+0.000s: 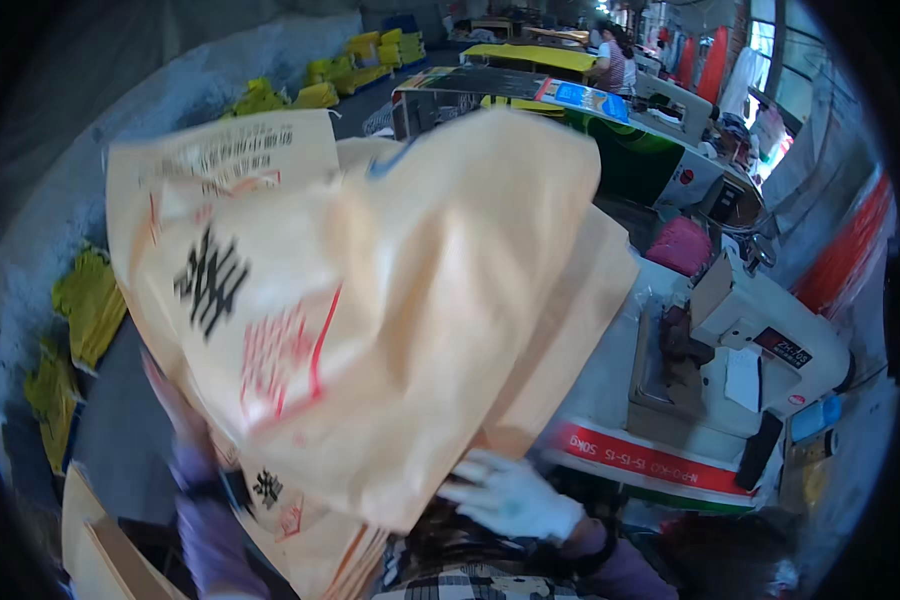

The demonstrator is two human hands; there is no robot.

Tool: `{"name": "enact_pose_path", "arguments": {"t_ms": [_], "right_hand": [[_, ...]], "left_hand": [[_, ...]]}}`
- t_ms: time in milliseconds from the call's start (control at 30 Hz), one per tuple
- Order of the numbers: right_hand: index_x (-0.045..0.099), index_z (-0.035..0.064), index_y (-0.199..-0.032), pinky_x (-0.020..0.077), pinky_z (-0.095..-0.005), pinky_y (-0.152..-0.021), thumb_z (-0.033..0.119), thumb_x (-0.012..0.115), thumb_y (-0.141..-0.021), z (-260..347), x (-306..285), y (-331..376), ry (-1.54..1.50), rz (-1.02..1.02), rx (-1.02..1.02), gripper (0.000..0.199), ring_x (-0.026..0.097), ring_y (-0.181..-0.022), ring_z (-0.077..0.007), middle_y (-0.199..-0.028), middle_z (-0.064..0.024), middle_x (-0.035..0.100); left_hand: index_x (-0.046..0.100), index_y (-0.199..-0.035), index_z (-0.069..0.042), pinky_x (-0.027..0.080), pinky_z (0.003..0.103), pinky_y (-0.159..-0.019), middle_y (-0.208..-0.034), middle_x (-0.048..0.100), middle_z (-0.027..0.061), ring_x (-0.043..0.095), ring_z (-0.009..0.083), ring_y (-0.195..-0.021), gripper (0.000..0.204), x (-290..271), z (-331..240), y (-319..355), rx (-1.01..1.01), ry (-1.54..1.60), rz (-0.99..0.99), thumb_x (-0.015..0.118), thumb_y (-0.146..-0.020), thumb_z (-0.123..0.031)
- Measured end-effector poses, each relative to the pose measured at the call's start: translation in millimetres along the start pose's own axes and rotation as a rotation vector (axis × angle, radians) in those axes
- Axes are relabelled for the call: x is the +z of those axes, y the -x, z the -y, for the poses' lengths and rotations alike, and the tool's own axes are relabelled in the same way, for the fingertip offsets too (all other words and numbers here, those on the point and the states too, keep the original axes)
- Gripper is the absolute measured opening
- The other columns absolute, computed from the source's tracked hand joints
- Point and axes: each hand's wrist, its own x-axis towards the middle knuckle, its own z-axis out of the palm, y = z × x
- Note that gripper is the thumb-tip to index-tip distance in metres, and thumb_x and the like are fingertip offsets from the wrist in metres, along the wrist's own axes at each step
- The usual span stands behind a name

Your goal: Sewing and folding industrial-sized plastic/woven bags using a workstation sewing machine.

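A large beige paper sack [450, 300] with black and red print spreads across the middle of the view, creased and partly blurred. Along its lower left edge is my left hand [175, 400], blurred, its visible fingers stretched out and partly behind the sack. My right hand [515, 498], in a white glove, is closed at the sack's lower right edge; its fingertips are partly hidden there. Below, between my forearms, stand more beige sacks [305, 535], their edges layered together.
To the right, a white sewing machine [770, 330] stands on a table covered with printed sacking [660, 462], with a pink bundle [680, 246] behind it. Yellow-green folded stacks [90, 310] lie at left. Another person [613, 62] is at the far end. More beige sacks [110, 545] lie lower left.
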Motion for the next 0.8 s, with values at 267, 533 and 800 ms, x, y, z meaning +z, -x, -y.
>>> {"name": "enact_pose_path", "arguments": {"t_ms": [267,533,800], "right_hand": [[0.026,0.0048,-0.148,0.0448,-0.0393,-0.098,0.013,0.080,-0.070,-53.0,-97.7,-63.3,-0.601,-0.761,0.550,0.095,0.043,-0.131,-0.0327,-0.145,-0.0180,0.040],[0.070,-0.0042,-0.091,0.0519,-0.0366,-0.063,0.010,0.064,-0.081,-57.1,-79.1,-120.3,-0.089,-0.662,0.300,0.018,0.068,-0.071,-0.0304,-0.075,-0.0213,0.067],[0.063,0.0005,-0.120,0.0494,-0.0334,-0.090,0.011,0.053,-0.089,-123.0,23.4,3.4,-1.002,-0.777,0.788,0.034,0.063,-0.097,-0.0219,-0.110,-0.0106,0.066]], "left_hand": [[0.043,-0.138,-0.002,0.046,0.039,-0.102,-0.134,0.054,0.0135,0.055,0.0240,-0.120,0.044,-71.9,27.3,126.4,-0.413,-0.342,0.044,0.035,-0.102,-0.026],[0.046,-0.136,-0.003,0.048,0.040,-0.098,-0.130,0.056,0.0130,0.057,0.0263,-0.116,0.050,-58.4,-41.2,92.4,-0.348,-0.431,0.075,0.038,-0.101,-0.038],[0.047,-0.134,-0.004,0.052,0.042,-0.094,-0.125,0.060,0.0134,0.062,0.0267,-0.110,0.044,-86.5,-11.6,193.3,-0.565,-0.022,-0.378,0.041,-0.100,-0.032]]}}
